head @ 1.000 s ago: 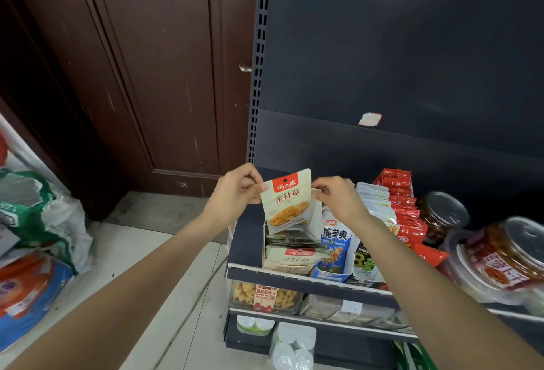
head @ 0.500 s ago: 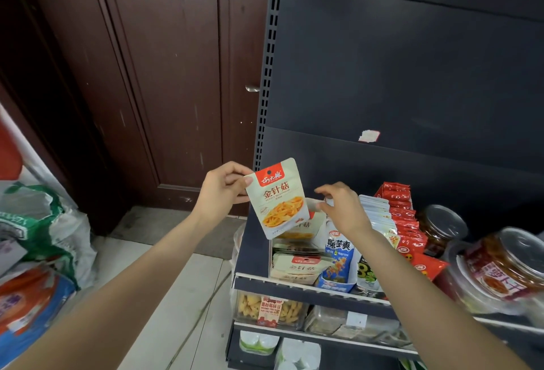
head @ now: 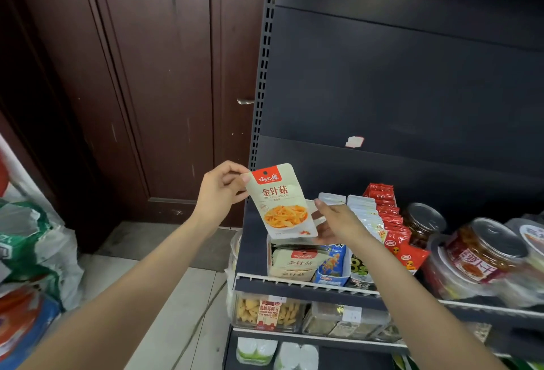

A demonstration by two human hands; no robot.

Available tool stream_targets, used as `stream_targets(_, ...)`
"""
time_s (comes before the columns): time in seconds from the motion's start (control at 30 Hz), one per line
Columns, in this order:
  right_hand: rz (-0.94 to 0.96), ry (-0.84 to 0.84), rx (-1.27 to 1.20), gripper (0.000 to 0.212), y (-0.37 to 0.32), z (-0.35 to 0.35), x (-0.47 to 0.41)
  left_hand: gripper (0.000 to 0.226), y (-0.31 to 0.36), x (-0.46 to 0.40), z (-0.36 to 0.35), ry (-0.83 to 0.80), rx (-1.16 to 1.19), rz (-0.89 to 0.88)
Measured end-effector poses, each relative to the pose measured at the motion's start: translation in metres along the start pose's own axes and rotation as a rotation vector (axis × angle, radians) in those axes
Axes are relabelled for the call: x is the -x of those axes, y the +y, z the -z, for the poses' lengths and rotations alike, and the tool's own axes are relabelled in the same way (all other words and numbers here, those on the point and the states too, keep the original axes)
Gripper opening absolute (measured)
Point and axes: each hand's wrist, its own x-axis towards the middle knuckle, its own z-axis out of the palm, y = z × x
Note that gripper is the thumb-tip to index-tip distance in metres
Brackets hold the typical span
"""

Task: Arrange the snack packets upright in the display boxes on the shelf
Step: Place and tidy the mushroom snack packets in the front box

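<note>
My left hand (head: 219,191) pinches the top left corner of a cream snack packet (head: 281,202) with a red header and a picture of orange strips, held tilted above the leftmost display box (head: 269,255). My right hand (head: 338,222) reaches behind the packet's lower right edge, fingers loosely extended over the box; whether it holds anything is hidden. More cream packets (head: 295,263) lie flat inside that box. Blue packets (head: 331,266), white packets (head: 363,213) and red packets (head: 390,222) stand in rows to the right.
Clear-lidded jars (head: 485,252) crowd the shelf's right side. The shelf's front rail (head: 294,281) runs below the boxes, with clear tubs of snacks (head: 268,310) on the shelf beneath. A brown door (head: 164,75) and sacks (head: 32,240) stand to the left.
My left hand lifted the cream packet up and left, away from the box. My right hand let go of its edge and moved down behind it.
</note>
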Motion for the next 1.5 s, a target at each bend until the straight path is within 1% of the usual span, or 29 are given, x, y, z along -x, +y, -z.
stream_targets(0.1,-0.071,-0.079,-0.32,0.029,-0.002,0.002,0.007,0.008,0.003,0.001,-0.001,0.029,0.082,-0.013)
stream_targets(0.2,-0.144,-0.232,-0.507,0.022,-0.006,0.007,0.017,0.009,0.005,0.0,-0.003,0.032,0.117,-0.036)
stream_targets(0.27,-0.155,-0.282,-0.613,0.023,-0.008,0.008,0.023,0.01,0.006,0.002,-0.004,0.006,0.151,-0.045)
stream_targets(0.3,-0.126,-0.268,-0.657,0.026,-0.008,0.008,0.024,0.011,0.006,0.003,-0.004,-0.008,0.165,-0.052)
stream_targets(0.37,-0.022,-0.183,-0.733,0.034,-0.008,0.008,0.026,0.014,0.004,0.003,-0.003,-0.02,0.12,-0.037)
stream_targets(0.43,0.089,-0.081,-0.788,0.043,-0.007,0.009,0.027,0.017,0.003,0.006,0.0,-0.054,0.061,0.045)
stream_targets(0.47,0.141,-0.047,-0.799,0.048,-0.006,0.01,0.027,0.02,0.002,0.008,0.002,-0.095,0.07,0.1)
stream_targets(0.53,0.241,-0.013,-0.772,0.059,-0.004,0.011,0.029,0.03,0.003,0.013,0.005,-0.198,0.115,0.189)
stream_targets(0.57,0.288,0.003,-0.723,0.064,-0.003,0.011,0.031,0.037,0.005,0.015,0.005,-0.239,0.107,0.193)
stream_targets(0.63,0.378,0.05,-0.551,0.07,-0.002,0.01,0.036,0.055,0.007,0.017,0.005,-0.292,0.03,0.148)
stream_targets(0.73,0.499,0.088,-0.286,0.074,-0.001,0.009,0.042,0.072,0.008,0.014,0.007,-0.277,-0.15,0.072)
stream_targets(0.83,0.543,0.084,-0.258,0.074,0.003,0.011,0.045,0.081,0.005,0.014,0.013,-0.278,-0.369,-0.018)
stream_targets(0.93,0.558,0.054,-0.279,0.076,0.005,0.015,0.046,0.083,0.004,0.017,0.014,-0.344,-0.344,-0.067)
stream_targets(1.03,0.543,0.024,-0.235,0.078,0.006,0.018,0.046,0.087,0.007,0.018,0.014,-0.337,-0.288,-0.095)
stream_targets(1.13,0.505,0.029,-0.191,0.075,0.007,0.018,0.042,0.079,0.008,0.018,0.015,-0.352,-0.284,-0.111)
stream_targets(1.2,0.465,0.029,-0.206,0.067,0.009,0.017,0.039,0.07,0.005,0.017,0.017,-0.343,-0.312,-0.144)
stream_targets(1.23,0.439,0.007,-0.25,0.061,0.008,0.016,0.038,0.067,0.004,0.016,0.018,-0.322,-0.348,-0.174)
stream_targets(1.3,0.396,-0.065,-0.329,0.051,0.009,0.015,0.037,0.059,0.002,0.014,0.021,-0.265,-0.492,-0.264)
stream_targets(1.37,0.375,-0.128,-0.319,0.046,0.009,0.014,0.036,0.04,-0.001,0.012,0.023,-0.19,-0.602,-0.353)
stream_targets(1.43,0.355,-0.173,-0.285,0.041,0.009,0.013,0.033,0.025,-0.003,0.01,0.026,-0.12,-0.625,-0.407)
stream_targets(1.5,0.33,-0.148,-0.267,0.033,0.008,0.009,0.026,0.017,-0.006,0.008,0.028,-0.081,-0.665,-0.463)
